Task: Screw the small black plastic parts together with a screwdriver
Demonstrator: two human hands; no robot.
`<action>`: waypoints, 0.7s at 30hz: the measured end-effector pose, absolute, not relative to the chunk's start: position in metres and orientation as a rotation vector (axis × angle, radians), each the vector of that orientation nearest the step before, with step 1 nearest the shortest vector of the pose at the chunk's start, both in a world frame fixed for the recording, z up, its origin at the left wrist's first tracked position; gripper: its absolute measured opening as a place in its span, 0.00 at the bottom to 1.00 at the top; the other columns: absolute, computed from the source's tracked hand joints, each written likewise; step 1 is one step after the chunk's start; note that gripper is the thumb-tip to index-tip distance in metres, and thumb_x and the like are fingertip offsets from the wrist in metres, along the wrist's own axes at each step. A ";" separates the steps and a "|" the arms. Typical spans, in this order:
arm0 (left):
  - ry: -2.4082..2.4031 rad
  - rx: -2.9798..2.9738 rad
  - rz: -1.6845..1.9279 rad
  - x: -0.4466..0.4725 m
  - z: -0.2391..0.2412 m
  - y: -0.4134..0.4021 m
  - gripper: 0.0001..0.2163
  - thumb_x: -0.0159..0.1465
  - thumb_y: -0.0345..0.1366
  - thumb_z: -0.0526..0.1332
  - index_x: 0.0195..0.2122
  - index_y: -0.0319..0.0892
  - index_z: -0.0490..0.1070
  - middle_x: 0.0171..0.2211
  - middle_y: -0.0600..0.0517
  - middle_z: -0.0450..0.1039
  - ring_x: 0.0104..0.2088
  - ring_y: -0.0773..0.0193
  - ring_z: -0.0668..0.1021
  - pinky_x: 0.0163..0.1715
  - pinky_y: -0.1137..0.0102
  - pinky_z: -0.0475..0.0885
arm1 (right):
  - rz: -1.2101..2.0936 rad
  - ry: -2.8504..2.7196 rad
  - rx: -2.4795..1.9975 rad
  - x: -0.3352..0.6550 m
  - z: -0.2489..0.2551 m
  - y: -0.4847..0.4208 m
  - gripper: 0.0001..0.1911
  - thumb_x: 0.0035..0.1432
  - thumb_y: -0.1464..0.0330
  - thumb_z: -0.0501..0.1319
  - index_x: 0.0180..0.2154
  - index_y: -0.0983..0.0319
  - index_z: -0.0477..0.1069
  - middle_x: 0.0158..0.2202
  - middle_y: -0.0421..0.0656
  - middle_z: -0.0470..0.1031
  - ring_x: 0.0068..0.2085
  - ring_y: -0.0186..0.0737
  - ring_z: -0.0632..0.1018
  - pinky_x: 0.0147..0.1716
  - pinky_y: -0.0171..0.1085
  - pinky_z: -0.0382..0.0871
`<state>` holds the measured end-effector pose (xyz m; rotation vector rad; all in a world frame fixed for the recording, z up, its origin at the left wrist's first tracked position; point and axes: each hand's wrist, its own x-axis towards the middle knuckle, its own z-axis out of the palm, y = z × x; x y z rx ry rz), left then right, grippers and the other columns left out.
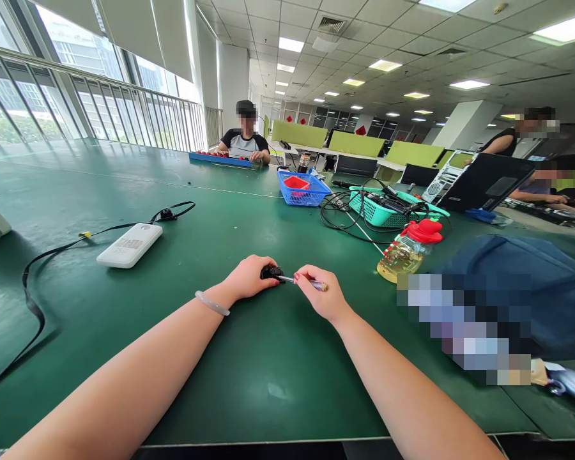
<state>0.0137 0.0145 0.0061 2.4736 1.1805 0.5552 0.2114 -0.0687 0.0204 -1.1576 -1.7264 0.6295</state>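
On the green tabletop [268, 358], my left hand [250, 278] is closed around a small black part [271, 273], whose exact kind I cannot make out. My right hand [323, 295] grips a screwdriver [318, 285] by its pale, see-through handle. The metal shaft points left, and its tip meets the black part or lies right against it. Fingers cover much of the part, so the contact point is hidden. Both hands are close together near the middle of the table.
Left lies a white power bank [131, 245] beside a black strap [37, 259]. To the right stand a red-lidded bottle [407, 252], a teal basket [376, 211] of cables and a dark blue bag [531, 281]. Farther back are a blue basket [304, 193] and a seated person [246, 140].
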 end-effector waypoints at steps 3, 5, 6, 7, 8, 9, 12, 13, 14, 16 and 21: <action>1.173 2.478 0.552 0.014 0.005 0.015 0.15 0.58 0.45 0.64 0.44 0.47 0.74 0.42 0.50 0.78 0.46 0.53 0.76 0.47 0.61 0.71 | 0.556 -1.774 -1.145 0.211 0.023 -0.072 0.15 0.60 0.60 0.56 0.25 0.60 0.68 0.20 0.36 0.62 0.22 0.33 0.62 0.23 0.34 0.56; 1.175 2.478 0.554 0.013 0.005 0.015 0.15 0.58 0.46 0.63 0.44 0.47 0.74 0.42 0.50 0.78 0.46 0.53 0.76 0.47 0.61 0.72 | 0.527 -1.807 -1.138 0.212 0.024 -0.072 0.14 0.60 0.61 0.56 0.25 0.60 0.68 0.20 0.36 0.63 0.23 0.33 0.63 0.24 0.34 0.57; 1.178 2.476 0.556 0.013 0.005 0.015 0.15 0.58 0.46 0.63 0.45 0.47 0.74 0.42 0.50 0.78 0.46 0.53 0.76 0.47 0.61 0.72 | 0.515 -1.827 -1.139 0.212 0.025 -0.072 0.14 0.60 0.61 0.56 0.25 0.60 0.68 0.20 0.37 0.64 0.23 0.33 0.64 0.24 0.33 0.57; 1.181 2.475 0.558 0.013 0.005 0.015 0.15 0.58 0.45 0.63 0.45 0.47 0.74 0.42 0.50 0.78 0.46 0.53 0.76 0.47 0.61 0.72 | 0.502 -1.848 -1.143 0.212 0.025 -0.072 0.13 0.60 0.62 0.56 0.25 0.60 0.68 0.21 0.37 0.65 0.23 0.33 0.64 0.24 0.33 0.58; 1.183 2.474 0.562 0.013 0.005 0.014 0.15 0.58 0.45 0.63 0.45 0.47 0.74 0.42 0.50 0.78 0.46 0.53 0.76 0.47 0.61 0.72 | 0.488 -1.874 -1.147 0.212 0.024 -0.072 0.13 0.60 0.62 0.56 0.25 0.60 0.68 0.21 0.37 0.65 0.23 0.33 0.65 0.24 0.33 0.58; 1.182 2.474 0.566 0.013 0.005 0.014 0.15 0.58 0.45 0.63 0.45 0.47 0.74 0.42 0.50 0.78 0.46 0.53 0.76 0.47 0.61 0.71 | 0.471 -1.902 -1.147 0.212 0.024 -0.072 0.13 0.60 0.63 0.56 0.25 0.59 0.68 0.21 0.37 0.66 0.24 0.33 0.66 0.24 0.33 0.59; 1.171 2.476 0.570 0.013 0.004 0.015 0.15 0.58 0.45 0.63 0.45 0.47 0.74 0.43 0.50 0.78 0.46 0.53 0.76 0.48 0.61 0.71 | 0.395 -1.982 -1.124 0.209 0.022 -0.072 0.12 0.60 0.64 0.57 0.25 0.59 0.69 0.22 0.37 0.68 0.24 0.34 0.67 0.25 0.33 0.60; 1.171 2.476 0.569 0.013 0.004 0.015 0.15 0.58 0.45 0.63 0.45 0.47 0.74 0.43 0.50 0.78 0.46 0.53 0.76 0.48 0.61 0.71 | 0.367 -1.988 -1.108 0.208 0.022 -0.072 0.12 0.60 0.63 0.57 0.25 0.59 0.69 0.22 0.38 0.69 0.24 0.34 0.68 0.25 0.34 0.61; 1.174 2.476 0.565 0.013 0.004 0.016 0.15 0.58 0.45 0.63 0.45 0.47 0.74 0.43 0.50 0.78 0.46 0.53 0.76 0.48 0.61 0.71 | 0.336 -1.980 -1.089 0.207 0.023 -0.073 0.13 0.61 0.63 0.58 0.25 0.59 0.70 0.22 0.38 0.69 0.25 0.34 0.68 0.26 0.34 0.61; 1.188 2.475 0.553 0.013 0.004 0.016 0.15 0.58 0.45 0.63 0.45 0.47 0.74 0.43 0.50 0.78 0.46 0.53 0.76 0.48 0.61 0.71 | 0.234 -1.926 -1.034 0.209 0.031 -0.076 0.15 0.62 0.61 0.57 0.24 0.59 0.70 0.23 0.39 0.69 0.25 0.36 0.69 0.26 0.35 0.63; 1.196 2.468 0.544 0.012 0.007 0.013 0.15 0.58 0.44 0.63 0.45 0.47 0.74 0.43 0.49 0.77 0.46 0.53 0.76 0.48 0.61 0.72 | -0.218 -1.683 -0.894 0.240 0.081 -0.101 0.19 0.69 0.63 0.50 0.33 0.58 0.77 0.39 0.47 0.73 0.42 0.46 0.76 0.40 0.44 0.70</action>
